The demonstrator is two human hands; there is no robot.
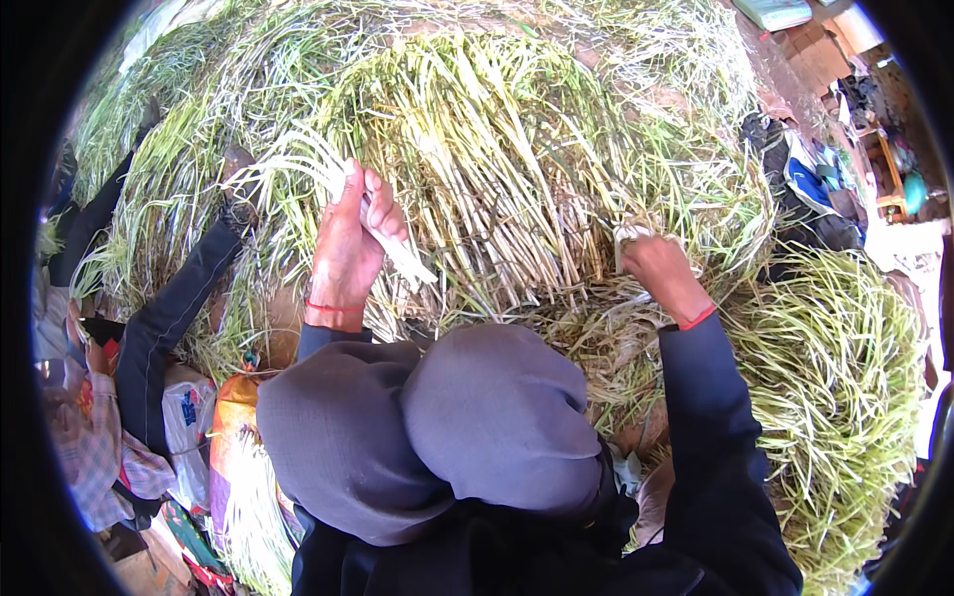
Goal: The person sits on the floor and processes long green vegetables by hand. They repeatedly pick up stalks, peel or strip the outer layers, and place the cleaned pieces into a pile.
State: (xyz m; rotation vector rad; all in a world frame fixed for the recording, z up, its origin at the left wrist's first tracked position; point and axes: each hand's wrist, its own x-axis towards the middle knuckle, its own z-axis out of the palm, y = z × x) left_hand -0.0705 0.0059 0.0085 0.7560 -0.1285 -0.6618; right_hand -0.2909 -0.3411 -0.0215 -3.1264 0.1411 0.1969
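Observation:
My left hand [346,246] grips a small bundle of pale, peeled-looking stalks [399,257], whose thin light-green leaves fan out at the upper left. My right hand [659,264] is closed low over the edge of the pile, with pale plant strips [632,232] showing at its fingers; the palm side is hidden. Between and beyond both hands lies a broad heap of long green-and-yellow stalks [492,171], their pale lower ends pointing towards me. Loose, dry-looking leaf scraps [618,335] lie under my right forearm.
My covered knees [507,417] rise in front of me. More long leaves [835,372] are heaped at the right. A co-worker's outstretched leg [182,305] reaches in from the left, near a bundle of white stalks [253,506]. Cardboard boxes [812,56] stand at the far right.

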